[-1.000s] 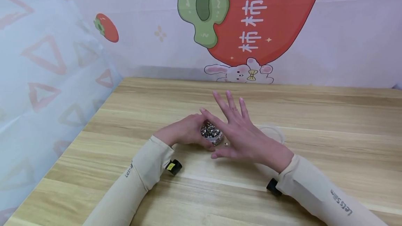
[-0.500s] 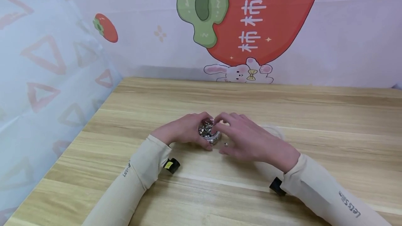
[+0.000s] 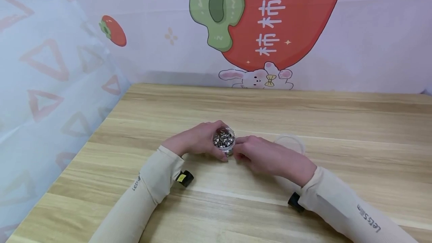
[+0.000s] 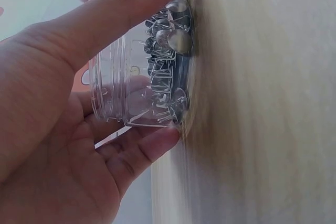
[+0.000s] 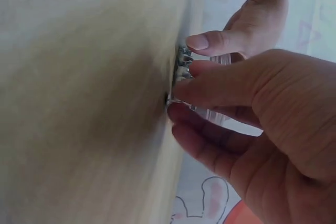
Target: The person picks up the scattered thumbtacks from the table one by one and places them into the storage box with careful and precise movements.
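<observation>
My left hand (image 3: 202, 138) holds a small clear plastic jar (image 3: 228, 150) upright on the table, thumb on the near side and fingers around the far side. Metal thumbtacks (image 3: 222, 139) fill its lower part, round heads and pins both showing in the left wrist view through the jar wall (image 4: 137, 72). Just right of the jar, my right hand (image 3: 264, 156) is down at the tabletop. In the right wrist view its thumb and index finger pinch a small shiny thumbtack (image 5: 168, 99) at the table surface, mostly hidden by the fingertips.
A clear round lid (image 3: 287, 136) lies on the wooden table (image 3: 168, 104) behind my right hand. Each wrist carries a black camera, the left one (image 3: 185, 178) marked with a yellow label. A printed cloth wall (image 3: 152, 48) stands along the table's back edge.
The right hand was spread over the jar, then curled its fingers and came down beside it, covering the loose tack that lay there. The left hand has kept its grip, with the jar barely shifting.
</observation>
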{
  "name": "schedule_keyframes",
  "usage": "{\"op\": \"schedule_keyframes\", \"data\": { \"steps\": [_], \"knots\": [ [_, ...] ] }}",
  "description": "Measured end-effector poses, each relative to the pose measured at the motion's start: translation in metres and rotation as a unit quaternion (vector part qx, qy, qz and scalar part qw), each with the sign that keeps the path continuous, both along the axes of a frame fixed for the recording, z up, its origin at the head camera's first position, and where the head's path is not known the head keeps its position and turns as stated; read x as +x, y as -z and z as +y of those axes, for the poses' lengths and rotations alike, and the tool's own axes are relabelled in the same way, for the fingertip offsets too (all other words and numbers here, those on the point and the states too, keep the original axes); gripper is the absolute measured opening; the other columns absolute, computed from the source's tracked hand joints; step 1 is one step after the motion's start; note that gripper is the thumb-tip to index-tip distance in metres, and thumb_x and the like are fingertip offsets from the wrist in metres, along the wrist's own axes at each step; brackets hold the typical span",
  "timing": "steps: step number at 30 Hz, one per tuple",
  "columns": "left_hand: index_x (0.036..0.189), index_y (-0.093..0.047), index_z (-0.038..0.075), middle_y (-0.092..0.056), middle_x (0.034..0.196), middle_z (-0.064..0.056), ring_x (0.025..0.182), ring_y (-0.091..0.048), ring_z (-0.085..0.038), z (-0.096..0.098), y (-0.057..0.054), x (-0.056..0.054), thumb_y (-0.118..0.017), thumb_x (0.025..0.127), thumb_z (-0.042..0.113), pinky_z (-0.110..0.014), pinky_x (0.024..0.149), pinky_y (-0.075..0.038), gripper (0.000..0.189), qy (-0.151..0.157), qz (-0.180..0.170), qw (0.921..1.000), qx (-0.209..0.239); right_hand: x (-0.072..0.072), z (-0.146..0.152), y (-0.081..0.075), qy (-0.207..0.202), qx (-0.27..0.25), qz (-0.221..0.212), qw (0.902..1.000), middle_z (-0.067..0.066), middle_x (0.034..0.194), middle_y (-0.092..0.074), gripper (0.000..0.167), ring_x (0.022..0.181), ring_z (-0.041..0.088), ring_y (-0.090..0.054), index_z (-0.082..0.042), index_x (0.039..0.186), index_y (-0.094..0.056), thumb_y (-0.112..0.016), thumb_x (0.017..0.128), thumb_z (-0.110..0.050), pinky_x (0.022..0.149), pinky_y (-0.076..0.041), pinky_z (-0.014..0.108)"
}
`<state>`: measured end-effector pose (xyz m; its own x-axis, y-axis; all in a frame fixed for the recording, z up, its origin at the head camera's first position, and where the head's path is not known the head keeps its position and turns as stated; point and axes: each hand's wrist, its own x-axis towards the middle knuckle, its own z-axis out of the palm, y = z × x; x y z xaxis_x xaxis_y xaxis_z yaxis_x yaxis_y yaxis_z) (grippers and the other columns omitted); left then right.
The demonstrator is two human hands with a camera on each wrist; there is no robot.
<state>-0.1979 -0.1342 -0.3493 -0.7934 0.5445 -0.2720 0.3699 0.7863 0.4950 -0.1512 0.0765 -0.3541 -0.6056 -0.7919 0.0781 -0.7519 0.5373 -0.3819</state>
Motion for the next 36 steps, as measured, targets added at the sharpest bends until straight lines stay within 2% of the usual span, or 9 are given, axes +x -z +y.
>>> {"op": "schedule_keyframes", "data": {
  "steps": [6, 19, 26, 30, 36],
  "knots": [
    [0.134, -0.047, 0.018, -0.060, 0.126, -0.002, 0.115, -0.056, -0.017, 0.001, 0.000, 0.001, -0.089, 0.065, 0.040, -0.037, 0.103, -0.044, 0.084, -0.002, -0.004, 1.0000, 0.000, -0.002, -0.001, 0.001, -0.007, -0.007, -0.011, 0.9999, -0.004, 0.077, -0.056, 0.027, 0.070, 0.006, -0.049, -0.013, 0.074, -0.061, -0.060, 0.085, 0.011, 0.062, -0.043, 0.016],
    [0.133, -0.047, 0.018, -0.060, 0.125, -0.002, 0.114, -0.056, -0.017, 0.000, -0.001, 0.000, -0.089, 0.065, 0.040, -0.036, 0.102, -0.045, 0.083, -0.002, -0.001, 1.0000, 0.000, -0.002, -0.002, 0.002, -0.011, -0.015, -0.009, 0.9998, -0.005, 0.075, -0.057, 0.025, 0.070, 0.007, -0.049, -0.014, 0.074, -0.061, -0.062, 0.087, 0.008, 0.062, -0.043, 0.017],
    [0.134, -0.047, 0.018, -0.060, 0.126, -0.002, 0.114, -0.056, -0.017, 0.002, -0.002, 0.001, -0.089, 0.065, 0.041, -0.036, 0.102, -0.045, 0.084, -0.001, 0.003, 1.0000, -0.007, -0.002, 0.000, -0.001, -0.022, -0.022, -0.001, 0.9995, -0.006, 0.070, -0.054, 0.026, 0.066, 0.004, -0.045, -0.013, 0.070, -0.059, -0.064, 0.084, 0.009, 0.060, -0.042, 0.016],
    [0.133, -0.047, 0.018, -0.060, 0.123, -0.002, 0.110, -0.057, -0.016, 0.003, -0.002, 0.002, -0.089, 0.065, 0.042, -0.034, 0.098, -0.047, 0.083, -0.002, 0.003, 1.0000, -0.008, -0.001, 0.002, -0.010, -0.012, -0.053, 0.029, 0.9981, -0.004, 0.075, -0.060, 0.022, 0.070, 0.006, -0.050, -0.012, 0.075, -0.063, -0.066, 0.084, 0.007, 0.064, -0.047, 0.018],
    [0.130, -0.048, 0.019, -0.061, 0.119, -0.001, 0.102, -0.057, -0.015, 0.004, -0.004, 0.003, -0.088, 0.065, 0.041, -0.031, 0.091, -0.048, 0.079, -0.003, 0.006, 0.9999, -0.011, 0.000, 0.000, -0.011, 0.012, -0.117, 0.122, 0.9855, 0.001, 0.094, -0.070, 0.013, 0.088, 0.010, -0.063, -0.010, 0.087, -0.068, -0.071, 0.084, 0.003, 0.080, -0.056, 0.023]
  ]
}}
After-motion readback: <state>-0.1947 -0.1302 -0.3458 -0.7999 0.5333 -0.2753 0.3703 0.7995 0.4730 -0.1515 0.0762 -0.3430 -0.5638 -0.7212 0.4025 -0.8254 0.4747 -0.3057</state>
